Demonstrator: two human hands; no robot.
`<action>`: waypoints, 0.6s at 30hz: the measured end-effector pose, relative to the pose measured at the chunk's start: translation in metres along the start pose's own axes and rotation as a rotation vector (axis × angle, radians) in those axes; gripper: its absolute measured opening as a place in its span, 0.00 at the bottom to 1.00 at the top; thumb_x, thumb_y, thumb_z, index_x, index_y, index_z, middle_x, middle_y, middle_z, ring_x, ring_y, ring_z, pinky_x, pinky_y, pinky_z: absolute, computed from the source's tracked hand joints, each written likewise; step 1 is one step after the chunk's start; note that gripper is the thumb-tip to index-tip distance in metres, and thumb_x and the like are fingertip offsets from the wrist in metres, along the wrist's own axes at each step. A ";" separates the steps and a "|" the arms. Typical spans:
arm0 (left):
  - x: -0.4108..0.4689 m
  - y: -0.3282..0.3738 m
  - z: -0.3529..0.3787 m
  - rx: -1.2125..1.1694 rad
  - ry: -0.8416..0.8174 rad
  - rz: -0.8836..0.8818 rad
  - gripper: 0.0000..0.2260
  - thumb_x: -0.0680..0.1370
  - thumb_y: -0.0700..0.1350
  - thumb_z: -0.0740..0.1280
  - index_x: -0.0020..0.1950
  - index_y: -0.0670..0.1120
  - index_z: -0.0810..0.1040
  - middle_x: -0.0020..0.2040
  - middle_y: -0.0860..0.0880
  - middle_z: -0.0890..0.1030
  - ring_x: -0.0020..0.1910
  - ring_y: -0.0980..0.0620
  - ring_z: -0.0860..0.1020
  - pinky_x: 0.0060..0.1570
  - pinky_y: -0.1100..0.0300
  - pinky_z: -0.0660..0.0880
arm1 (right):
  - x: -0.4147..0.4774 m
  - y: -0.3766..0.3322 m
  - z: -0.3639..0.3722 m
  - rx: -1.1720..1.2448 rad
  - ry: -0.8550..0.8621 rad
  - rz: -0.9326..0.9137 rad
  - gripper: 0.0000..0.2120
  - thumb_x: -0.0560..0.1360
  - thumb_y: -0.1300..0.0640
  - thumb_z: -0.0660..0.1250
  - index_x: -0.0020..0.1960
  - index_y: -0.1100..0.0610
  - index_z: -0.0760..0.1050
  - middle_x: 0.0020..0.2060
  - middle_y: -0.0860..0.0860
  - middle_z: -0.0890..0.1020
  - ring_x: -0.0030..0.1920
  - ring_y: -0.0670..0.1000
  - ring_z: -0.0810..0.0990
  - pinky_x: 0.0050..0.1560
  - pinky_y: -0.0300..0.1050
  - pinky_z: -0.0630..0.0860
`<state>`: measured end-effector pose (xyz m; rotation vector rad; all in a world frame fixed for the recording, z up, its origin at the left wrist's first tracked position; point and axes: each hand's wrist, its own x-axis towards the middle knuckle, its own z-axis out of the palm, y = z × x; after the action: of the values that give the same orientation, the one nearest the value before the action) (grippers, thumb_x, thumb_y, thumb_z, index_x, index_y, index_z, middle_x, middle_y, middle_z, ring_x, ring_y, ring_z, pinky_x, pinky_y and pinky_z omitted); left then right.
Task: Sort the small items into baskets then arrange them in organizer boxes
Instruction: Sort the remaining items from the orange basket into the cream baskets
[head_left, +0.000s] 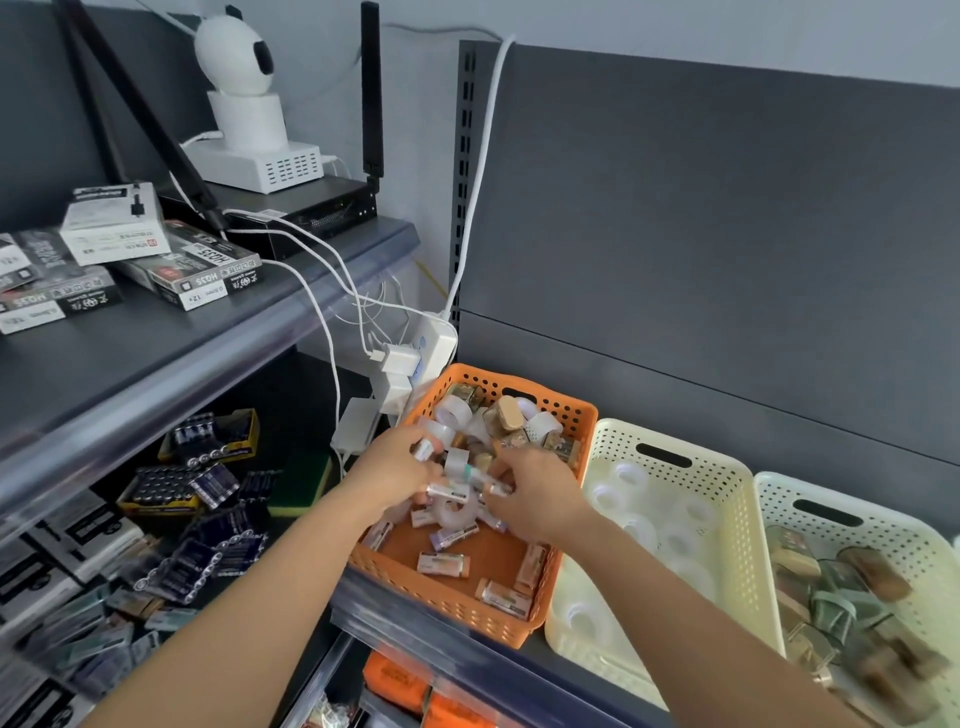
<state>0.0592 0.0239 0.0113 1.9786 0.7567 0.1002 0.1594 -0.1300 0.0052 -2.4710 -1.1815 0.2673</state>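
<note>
- My left hand (395, 462) is down in the orange basket (571, 410), with the fingers curled round a white tube (423, 449).
- My right hand (535, 493), in the same basket, pinches a second tube (498, 488).
- Tape rolls (452, 413) and small packs (443, 564) lie mixed there.
- Just to its right stands the cream basket (727, 499), holding clear rolls (623, 475).
- Next along is the pale green basket (924, 551), holding brown packs (878, 571).
</note>
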 end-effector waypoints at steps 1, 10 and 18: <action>0.001 0.003 0.002 -0.063 -0.010 0.025 0.10 0.76 0.35 0.67 0.54 0.48 0.77 0.48 0.47 0.80 0.42 0.49 0.81 0.40 0.57 0.81 | -0.001 0.001 -0.003 0.083 0.046 0.032 0.10 0.71 0.54 0.69 0.53 0.52 0.77 0.48 0.47 0.78 0.49 0.50 0.77 0.45 0.41 0.73; 0.013 0.043 0.038 -0.212 0.013 0.204 0.19 0.74 0.30 0.66 0.52 0.53 0.79 0.54 0.49 0.78 0.48 0.49 0.79 0.50 0.47 0.79 | -0.026 0.021 -0.027 0.424 0.327 0.213 0.08 0.70 0.57 0.72 0.48 0.49 0.78 0.38 0.40 0.79 0.40 0.40 0.77 0.37 0.31 0.70; 0.004 0.092 0.115 -0.174 -0.132 0.410 0.18 0.75 0.32 0.66 0.56 0.53 0.78 0.51 0.53 0.77 0.43 0.58 0.77 0.45 0.57 0.79 | -0.092 0.070 -0.054 0.435 0.589 0.412 0.08 0.69 0.57 0.73 0.47 0.50 0.79 0.37 0.42 0.80 0.40 0.45 0.79 0.42 0.41 0.76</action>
<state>0.1482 -0.0930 0.0265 1.9254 0.2412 0.2660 0.1693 -0.2556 0.0247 -2.1494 -0.3270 -0.0908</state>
